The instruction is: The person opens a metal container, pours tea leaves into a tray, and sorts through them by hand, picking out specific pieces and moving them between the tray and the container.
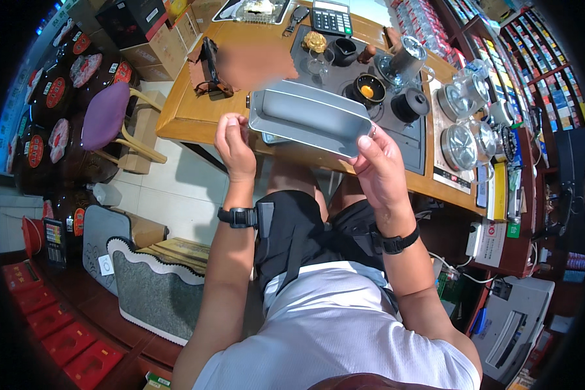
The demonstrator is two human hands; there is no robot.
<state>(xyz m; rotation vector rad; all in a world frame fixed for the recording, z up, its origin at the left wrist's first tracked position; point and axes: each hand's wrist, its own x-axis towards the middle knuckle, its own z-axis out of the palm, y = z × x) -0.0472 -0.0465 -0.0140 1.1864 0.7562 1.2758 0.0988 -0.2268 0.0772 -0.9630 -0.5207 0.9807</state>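
A grey, open, oblong case (pixel 317 117), which looks like a glasses case, is tilted above the table's front edge with its hollow inside facing me. My right hand (pixel 382 161) grips its right end, thumb on the near corner. My left hand (pixel 236 146) is beside the left end with curled fingers; whether they touch the case cannot be made out. Past the left hand, dark sunglasses (pixel 212 73) rest on an orange-brown cloth (pixel 285 68), part of which is blurred. Under the case, a small flat object (pixel 273 138) is mostly hidden.
The wooden table (pixel 180 114) carries a dark tea tray (pixel 409 151) with a black bowl (pixel 369 90), a lidded black pot (pixel 410 105) and a glass pitcher (pixel 409 58). Glass kettles (pixel 460 146) stand at right. A calculator (pixel 331 18) lies behind; a purple chair (pixel 106 116) stands left.
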